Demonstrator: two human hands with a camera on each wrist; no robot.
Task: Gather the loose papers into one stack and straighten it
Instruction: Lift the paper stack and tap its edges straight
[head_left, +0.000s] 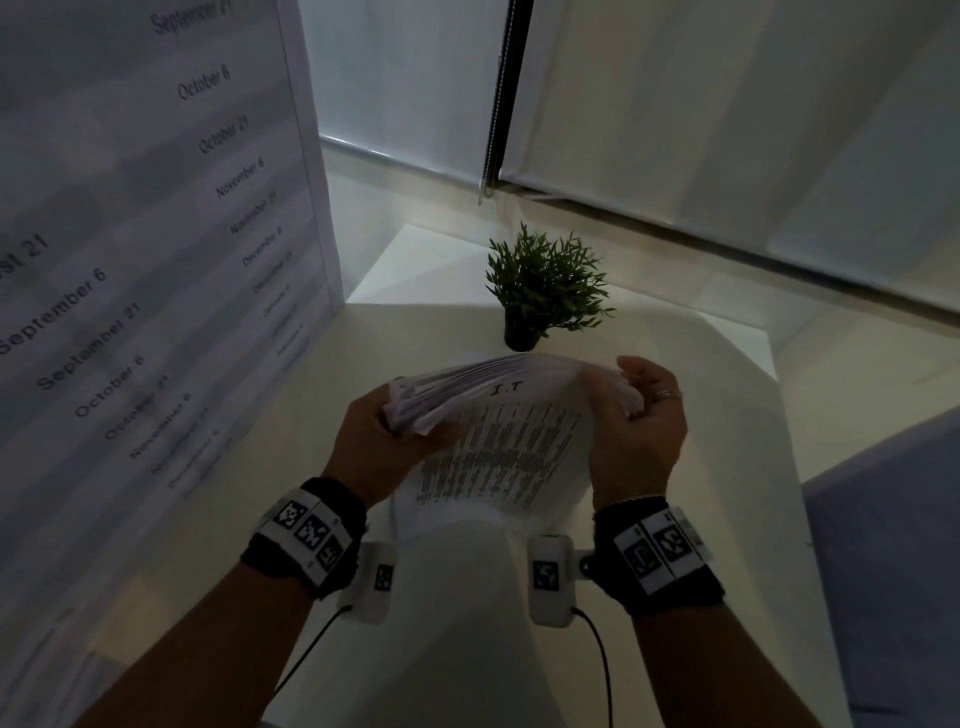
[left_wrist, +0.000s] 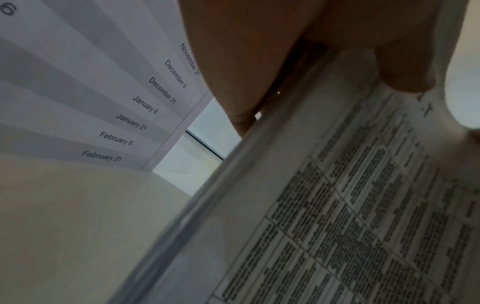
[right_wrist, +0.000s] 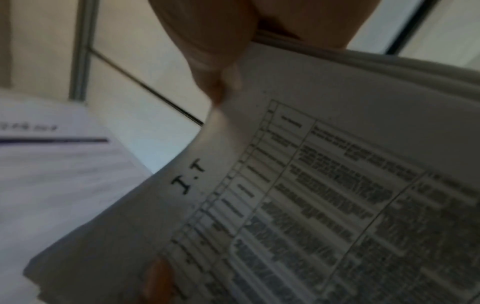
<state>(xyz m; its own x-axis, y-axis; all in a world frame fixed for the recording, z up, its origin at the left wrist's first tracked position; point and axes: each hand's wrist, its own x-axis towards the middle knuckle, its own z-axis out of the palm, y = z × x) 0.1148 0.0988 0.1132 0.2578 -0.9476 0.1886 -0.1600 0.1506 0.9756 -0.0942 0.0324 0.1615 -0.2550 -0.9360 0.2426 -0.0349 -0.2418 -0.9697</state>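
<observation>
A stack of printed papers is held up off the white table between both hands, its top sheet a table of text headed "I.T". My left hand grips the left edge, where the sheet ends fan out unevenly. My right hand grips the right edge with fingers curled over it. In the left wrist view the papers fill the lower right, with the thumb pressing on top. The right wrist view shows the top sheet bowed under the thumb.
A large upright sheet printed with dates stands close on the left. A small potted plant sits on the table just beyond the papers. White blinds hang behind. A grey surface lies at the right.
</observation>
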